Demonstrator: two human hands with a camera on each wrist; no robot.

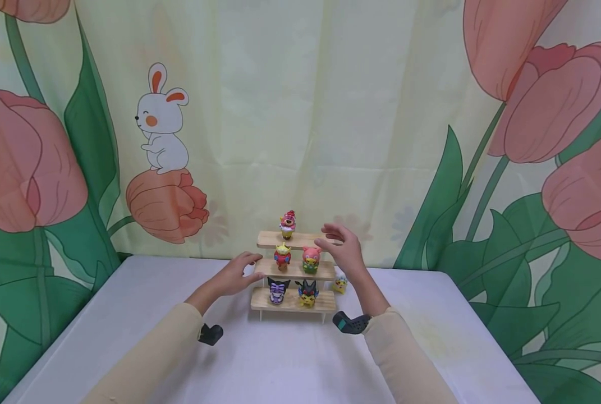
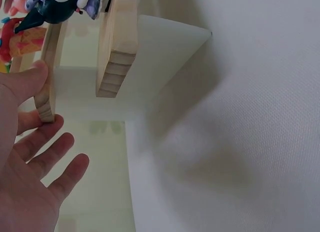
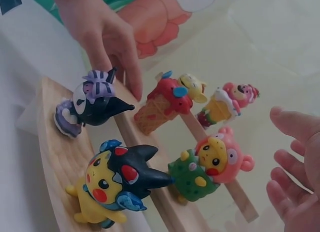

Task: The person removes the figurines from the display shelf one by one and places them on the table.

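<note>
A three-tier wooden display stand [image 1: 320, 270] bears several small figurines. My left hand [image 1: 237, 274] pinches the left end of its middle board [image 2: 48, 71], thumb on one face and fingers on the other. Beside the top board's right end, my right hand [image 1: 345, 247] is raised with loosely bent fingers, holding nothing. A pink bear figurine [image 1: 287, 225] is on the top board. On the middle board are a red cone-shaped figurine [image 3: 162, 104] and a pink-hooded yellow one [image 3: 207, 162]. The lowest board carries a black-and-purple figurine [image 3: 90, 104] and a black-hooded yellow one [image 3: 110, 179].
A small yellow-and-white figurine [image 1: 339, 283] stands on the white-covered table [image 1: 275, 359], right of the stand and below my right hand. Behind the table hangs a curtain [image 1: 280, 112] printed with tulips and a rabbit.
</note>
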